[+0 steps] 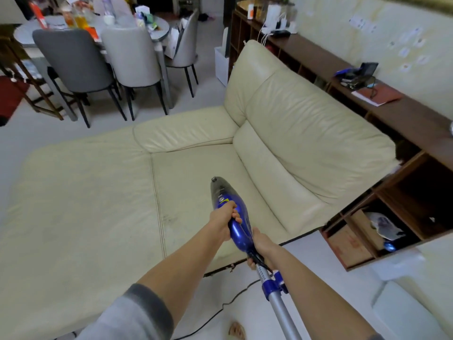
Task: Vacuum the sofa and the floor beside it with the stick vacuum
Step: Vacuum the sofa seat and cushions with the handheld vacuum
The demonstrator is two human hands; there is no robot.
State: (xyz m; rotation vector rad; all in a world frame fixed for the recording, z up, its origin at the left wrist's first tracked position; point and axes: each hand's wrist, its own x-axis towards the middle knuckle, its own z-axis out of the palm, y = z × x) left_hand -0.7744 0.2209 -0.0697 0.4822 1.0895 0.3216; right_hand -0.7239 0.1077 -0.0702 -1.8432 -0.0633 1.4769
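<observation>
The cream sofa [186, 168] fills most of the frame, an L-shaped piece in smooth, slightly creased leather with piped seams, plump rounded back cushions on the right and a wide flat chaise section spreading to the lower left. Pale floor [245, 307] shows at the bottom centre and again in the upper left. A long dark wooden shelf unit [404, 182] with open cubbies runs down the right side behind the sofa back. In the upper left stands a round grey dining surface [157, 28] crowded with bottles and packets, ringed by padded chairs [73, 60] on thin black legs.

Both forearms reach forward from the bottom edge, the left one leaving a grey sleeve [127, 315]. The stick vacuum [235, 222] lies between them at lower centre, its glossy blue plastic body tapering to a dark nose that points out over the seat cushion; whether the nose touches the leather cannot be told. Its silver metal tube [282, 312] slants back to the bottom edge through a blue collar. The left hand [224, 220] wraps around the upper body, fingers curled over the blue shell. The right hand [261, 246] grips lower, where body meets tube. A thin black cord [220, 307] snakes across the floor below.
</observation>
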